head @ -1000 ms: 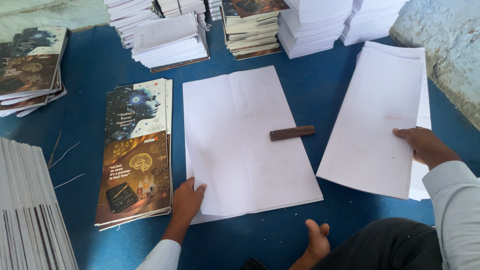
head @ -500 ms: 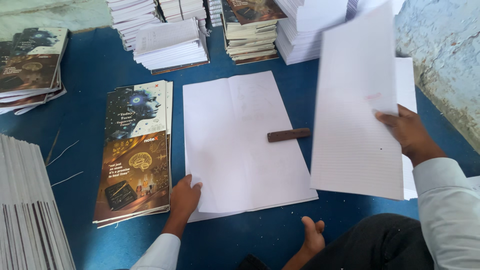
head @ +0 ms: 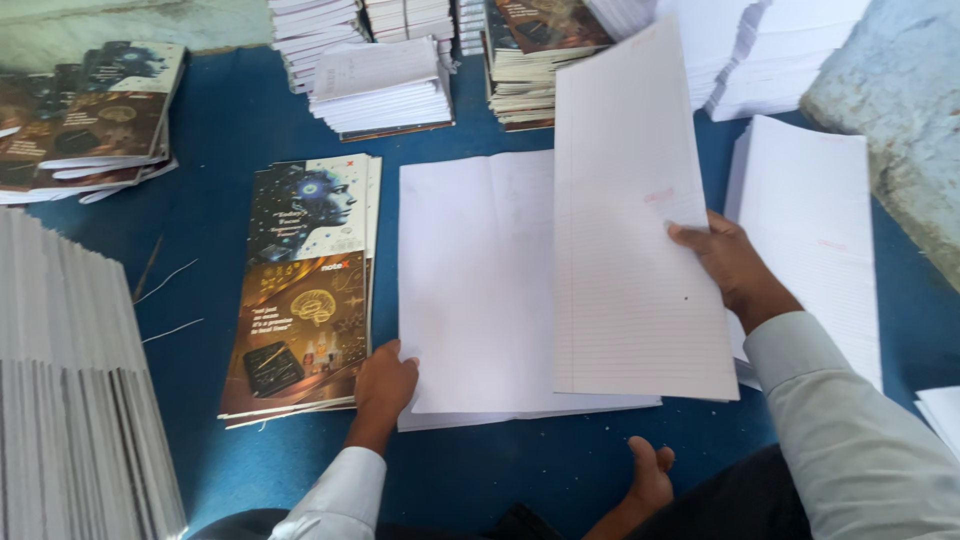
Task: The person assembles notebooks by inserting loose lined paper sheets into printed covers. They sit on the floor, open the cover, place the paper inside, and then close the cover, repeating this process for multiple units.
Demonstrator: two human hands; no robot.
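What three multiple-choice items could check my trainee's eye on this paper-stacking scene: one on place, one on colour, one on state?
1. Where does the left hand rest?
A. on the white sheet pile's near-left corner
B. on the far stacks
C. in the lap

2. What colour is the work surface?
A. red
B. blue
C. green

3. How is the ruled sheet bundle?
A. lying flat
B. rolled up
C. lifted, held by the right hand

A: fingers lie at that corner. B: blue shows between stacks. C: it is tilted above the pile, gripped at its edge.

One camera on my head, looking steeply down.
It sits close above my left hand (head: pixel 384 383) and right hand (head: pixel 733 268), facing forward over the blue floor (head: pixel 230 110).
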